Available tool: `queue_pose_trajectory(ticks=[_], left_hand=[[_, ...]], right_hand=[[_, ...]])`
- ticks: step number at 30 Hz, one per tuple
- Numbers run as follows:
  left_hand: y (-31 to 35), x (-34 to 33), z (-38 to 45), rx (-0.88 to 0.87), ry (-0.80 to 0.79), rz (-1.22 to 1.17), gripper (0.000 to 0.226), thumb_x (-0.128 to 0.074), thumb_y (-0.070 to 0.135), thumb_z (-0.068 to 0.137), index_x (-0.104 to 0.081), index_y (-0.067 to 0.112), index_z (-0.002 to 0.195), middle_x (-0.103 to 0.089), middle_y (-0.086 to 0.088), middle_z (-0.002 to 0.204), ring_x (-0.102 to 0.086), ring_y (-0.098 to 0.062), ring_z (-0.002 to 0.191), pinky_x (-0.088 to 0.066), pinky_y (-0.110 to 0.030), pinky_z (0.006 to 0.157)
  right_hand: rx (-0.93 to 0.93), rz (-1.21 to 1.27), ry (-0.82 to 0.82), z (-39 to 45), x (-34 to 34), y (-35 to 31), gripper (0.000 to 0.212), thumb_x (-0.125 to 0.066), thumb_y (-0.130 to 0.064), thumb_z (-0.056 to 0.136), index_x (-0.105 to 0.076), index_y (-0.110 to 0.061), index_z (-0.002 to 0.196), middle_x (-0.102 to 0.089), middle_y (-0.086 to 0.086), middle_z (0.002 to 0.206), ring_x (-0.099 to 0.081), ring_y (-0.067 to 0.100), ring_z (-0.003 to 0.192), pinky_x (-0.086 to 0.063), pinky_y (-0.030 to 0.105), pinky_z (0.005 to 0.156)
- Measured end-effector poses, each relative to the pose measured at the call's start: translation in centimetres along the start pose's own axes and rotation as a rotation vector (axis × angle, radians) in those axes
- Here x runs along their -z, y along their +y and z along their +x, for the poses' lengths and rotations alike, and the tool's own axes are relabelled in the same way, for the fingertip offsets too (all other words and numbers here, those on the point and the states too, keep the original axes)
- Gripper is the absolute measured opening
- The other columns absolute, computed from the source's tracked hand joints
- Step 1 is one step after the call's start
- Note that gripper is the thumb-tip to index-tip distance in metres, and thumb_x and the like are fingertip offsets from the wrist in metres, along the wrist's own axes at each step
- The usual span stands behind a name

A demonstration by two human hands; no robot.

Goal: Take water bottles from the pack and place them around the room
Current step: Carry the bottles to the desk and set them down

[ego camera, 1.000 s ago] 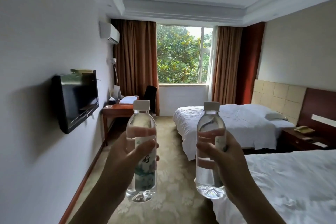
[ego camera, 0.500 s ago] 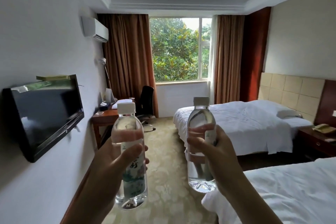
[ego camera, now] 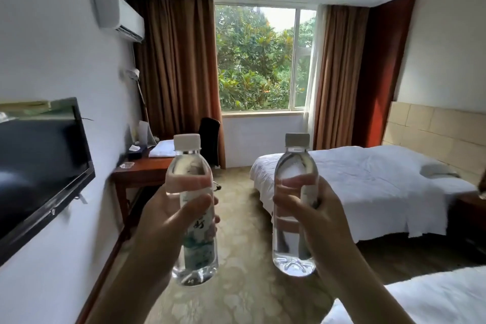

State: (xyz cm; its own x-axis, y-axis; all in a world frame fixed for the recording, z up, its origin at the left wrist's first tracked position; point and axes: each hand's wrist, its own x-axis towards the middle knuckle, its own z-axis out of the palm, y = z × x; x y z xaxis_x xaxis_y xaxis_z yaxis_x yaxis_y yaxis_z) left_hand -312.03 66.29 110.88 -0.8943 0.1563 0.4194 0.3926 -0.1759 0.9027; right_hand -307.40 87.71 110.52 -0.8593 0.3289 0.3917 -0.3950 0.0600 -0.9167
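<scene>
Head view shows two capped, full water bottles held upright at chest height, well apart from any surface: the left hand (ego camera: 168, 221) is wrapped around the labelled bottle (ego camera: 193, 216), thumb across its front, and the right hand (ego camera: 315, 218) is closed round the clear-sided bottle (ego camera: 294, 208) in the same way. Judging by that, the picking step is done for these two — both are out of the pack, which is not in view — while the placing is not yet done for either. No bottle can be seen already set down in the room. Likely spots lie ahead: the wooden desk (ego camera: 142, 172) against the left wall, which carries a tissue box, a folded white cloth and a small clear dish but has bare top near its front edge, and a dark nightstand (ego camera: 470, 208) beyond the far bed (ego camera: 368, 179). Patterned carpet (ego camera: 244, 231) runs clear between the beds and the wall-mounted television (ego camera: 39, 166).
</scene>
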Motion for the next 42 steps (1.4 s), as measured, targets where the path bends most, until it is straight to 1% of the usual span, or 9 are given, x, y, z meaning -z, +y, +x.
queue_pose_trajectory(ticks=[8,13,17,20,23,33,37,39,42], left_hand=[[-7.5,0.7,13.7,0.046,0.003,0.005,0.059,-0.077,0.048,0.056,-0.07,0.014,0.103,-0.076,-0.017,0.088,-0.075,-0.031,0.069,-0.06,-0.03,0.057],[-12.2,-0.5,22.4,0.011,-0.006,0.003,0.048,-0.077,0.046,0.057,-0.073,0.021,0.098,-0.076,-0.014,0.085,-0.074,-0.029,0.066,-0.061,-0.032,0.057],[-15.5,-2.1,30.6,-0.019,-0.007,0.043,0.041,-0.076,0.047,0.058,-0.073,0.027,0.093,-0.075,-0.013,0.083,-0.074,-0.028,0.067,-0.061,-0.032,0.059],[-17.6,-2.9,36.8,-0.04,0.021,0.07,0.036,-0.074,0.049,0.059,-0.073,0.031,0.089,-0.076,-0.012,0.083,-0.075,-0.029,0.068,-0.061,-0.033,0.06],[-19.8,-3.2,42.0,-0.055,0.051,0.132,0.035,-0.072,0.052,0.059,-0.073,0.035,0.09,-0.077,-0.01,0.086,-0.076,-0.027,0.07,-0.061,-0.031,0.06],[-28.1,-1.3,58.7,-0.072,0.07,0.116,0.03,-0.073,0.047,0.062,-0.075,0.03,0.087,-0.075,-0.012,0.079,-0.074,-0.025,0.067,-0.06,-0.029,0.059],[-32.5,1.4,66.9,-0.067,0.057,0.097,0.049,-0.074,0.046,0.065,-0.071,0.014,0.102,-0.073,-0.015,0.086,-0.073,-0.03,0.077,-0.058,-0.035,0.068],[-34.5,3.0,71.3,-0.07,0.086,0.102,0.056,-0.075,0.046,0.064,-0.068,0.007,0.104,-0.073,-0.017,0.084,-0.073,-0.031,0.076,-0.057,-0.038,0.069],[-36.9,5.7,78.5,-0.064,0.116,0.061,0.054,-0.076,0.047,0.064,-0.069,0.013,0.105,-0.072,-0.017,0.084,-0.072,-0.034,0.079,-0.059,-0.049,0.074]], right_hand=[[-0.017,0.012,0.034,13.5,-2.4,6.9,0.047,-0.077,-0.035,0.064,-0.06,-0.017,0.105,-0.074,-0.009,0.083,-0.075,0.011,0.076,-0.057,0.021,0.053],[-0.015,0.037,0.016,23.0,-2.8,12.4,0.046,-0.082,-0.029,0.068,-0.061,-0.014,0.106,-0.074,0.004,0.088,-0.075,0.021,0.08,-0.06,0.027,0.056],[-0.005,0.052,-0.003,32.2,-2.8,16.4,0.034,-0.082,-0.018,0.078,-0.06,-0.012,0.104,-0.074,0.001,0.087,-0.075,0.025,0.083,-0.062,0.034,0.06],[0.015,0.071,-0.03,39.4,-3.0,18.4,0.038,-0.082,-0.028,0.072,-0.06,-0.015,0.101,-0.073,-0.003,0.084,-0.074,0.022,0.083,-0.06,0.029,0.057],[0.032,0.084,-0.08,45.5,-3.5,20.4,0.033,-0.079,-0.026,0.073,-0.06,-0.016,0.099,-0.071,-0.001,0.082,-0.074,0.019,0.081,-0.058,0.023,0.054],[0.027,0.117,-0.162,62.5,-7.5,28.5,0.036,-0.076,-0.024,0.068,-0.062,-0.014,0.1,-0.07,0.004,0.086,-0.074,0.023,0.08,-0.06,0.028,0.057],[0.017,0.116,-0.157,70.0,-11.1,32.7,0.035,-0.076,-0.024,0.068,-0.062,-0.014,0.098,-0.071,0.005,0.086,-0.075,0.022,0.078,-0.06,0.029,0.057],[0.021,0.103,-0.152,74.0,-13.2,34.7,0.035,-0.076,-0.024,0.067,-0.063,-0.014,0.098,-0.072,0.005,0.085,-0.075,0.021,0.076,-0.06,0.031,0.058],[0.002,0.092,-0.144,80.7,-16.7,37.4,0.038,-0.078,-0.024,0.065,-0.064,-0.016,0.099,-0.072,0.006,0.082,-0.075,0.021,0.075,-0.06,0.032,0.057]])
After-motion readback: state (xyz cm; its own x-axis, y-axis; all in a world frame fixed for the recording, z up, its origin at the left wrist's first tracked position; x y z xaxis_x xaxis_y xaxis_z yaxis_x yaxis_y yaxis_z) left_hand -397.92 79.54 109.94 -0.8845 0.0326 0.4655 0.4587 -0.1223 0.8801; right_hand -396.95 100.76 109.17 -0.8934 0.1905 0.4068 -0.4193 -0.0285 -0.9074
